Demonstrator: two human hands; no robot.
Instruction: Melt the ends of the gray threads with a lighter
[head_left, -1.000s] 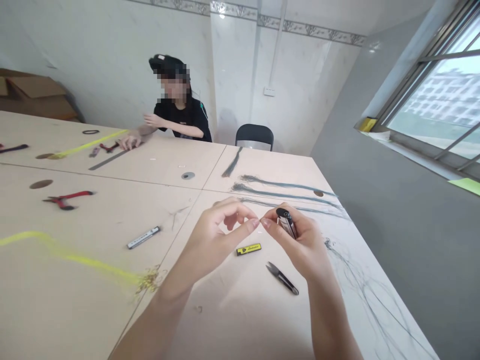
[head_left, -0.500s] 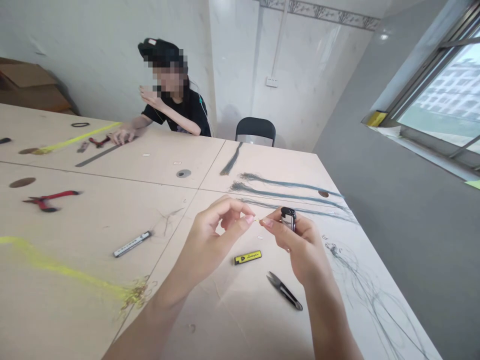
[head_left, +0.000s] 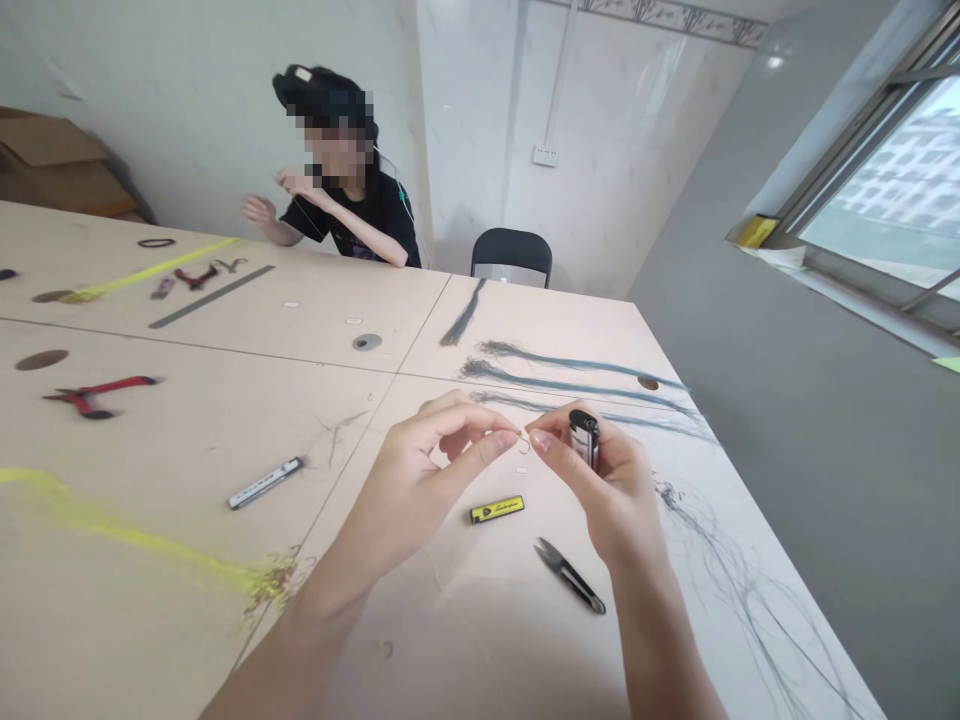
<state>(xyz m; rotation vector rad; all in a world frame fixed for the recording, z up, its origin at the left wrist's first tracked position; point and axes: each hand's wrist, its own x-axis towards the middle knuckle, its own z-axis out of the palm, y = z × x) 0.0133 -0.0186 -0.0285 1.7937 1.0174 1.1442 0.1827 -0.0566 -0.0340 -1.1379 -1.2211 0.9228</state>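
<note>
My left hand [head_left: 424, 480] pinches a fine pale strand [head_left: 523, 441] between thumb and forefinger, and the strand curls into a tiny loop at the fingertips. My right hand [head_left: 607, 490] is shut around a small black-and-silver lighter [head_left: 584, 438], and its fingertip nearly meets my left fingers at the strand. Below my hands, a yellow lighter-like case [head_left: 497, 510] lies on the table. Black thread snips [head_left: 568, 575] lie closed beneath my right hand.
Grey-blue fibre bundles [head_left: 577, 385] lie across the far table. Yellow fibres [head_left: 127, 525], a grey-and-white marker-like tool [head_left: 265, 483] and red-handled pliers [head_left: 97, 395] lie left. A person in black [head_left: 352, 215] sits beyond a steel ruler [head_left: 211, 296]. A black chair [head_left: 511, 257] stands behind.
My fingertips have drawn closer, and the strand's small loop now shows between them. The lighter stands a little lower in my right hand. The seated person's hands have lifted off the table.
</note>
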